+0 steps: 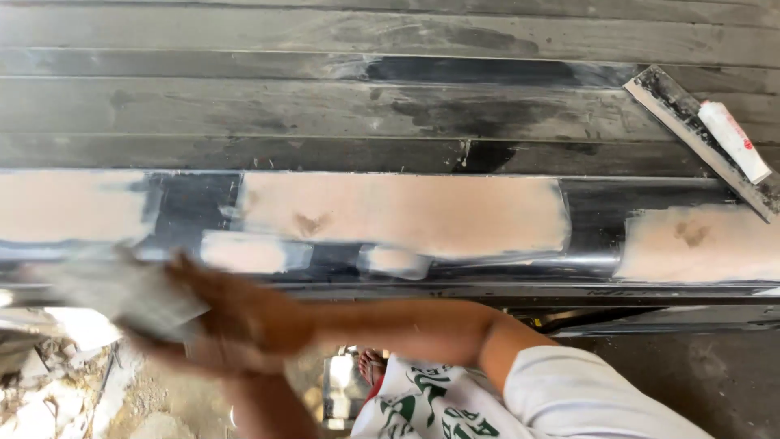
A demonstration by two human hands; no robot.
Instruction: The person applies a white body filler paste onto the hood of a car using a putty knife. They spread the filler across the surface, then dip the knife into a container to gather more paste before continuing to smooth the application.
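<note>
Hands [223, 325], blurred and overlapping, seem together on a grey sanding sheet [134, 297] at the dark metal beam's [593, 215] lower left edge, where uneven pressure could, I judge, gouge the pale filler patches [406, 213].

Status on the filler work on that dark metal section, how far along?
Done: three pale filler patches spread along the dark metal section. In hand: blurred hands grip a grey sheet at its left edge. Left: bare dark gaps between patches. Spreader and tube lie aside.
</note>
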